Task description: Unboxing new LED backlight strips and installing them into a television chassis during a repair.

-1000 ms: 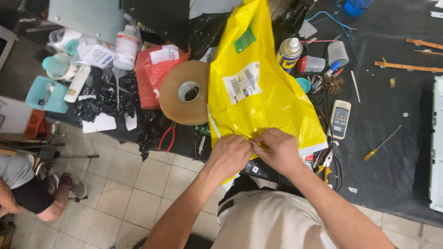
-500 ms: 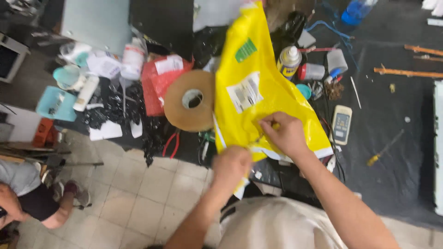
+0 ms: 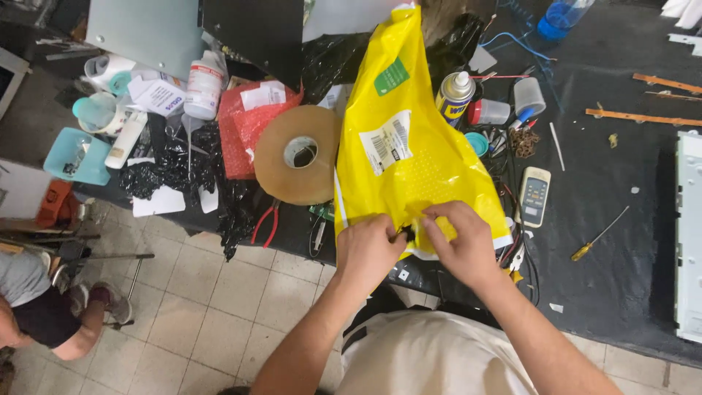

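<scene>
Head view, one entry.

Item: yellow plastic mailer bag with a white label and a green sticker (image 3: 409, 146). It lay at the centre of the frame on the black-covered worktable (image 3: 621, 219). Its long axis ran from the top centre of the frame down to the table's near edge, leaning slightly right toward the bottom. The near end reached both hands; the far end pointed away from the person.

Left hand (image 3: 369, 252): just left of lower centre, fingers curled together and pinched on the bag's near edge.

Right hand (image 3: 461, 241): just right of it, fingers likewise closed on the same edge. A small dark gap showed between the two grips. Both hands were equally near the bag, touching it, with the bag's body stretching up the frame from the fingertips.

Adjacent: large brown roll of packing tape (image 3: 298, 155), touching the bag's left side. White remote control (image 3: 534, 196), near its right side. Spray can with yellow cap band (image 3: 454, 93), beside its upper right. Yellow-handled screwdriver (image 3: 596, 238), well apart at right.

Lower left of the frame: another person crouched on the tiled floor (image 3: 44, 314).
</scene>
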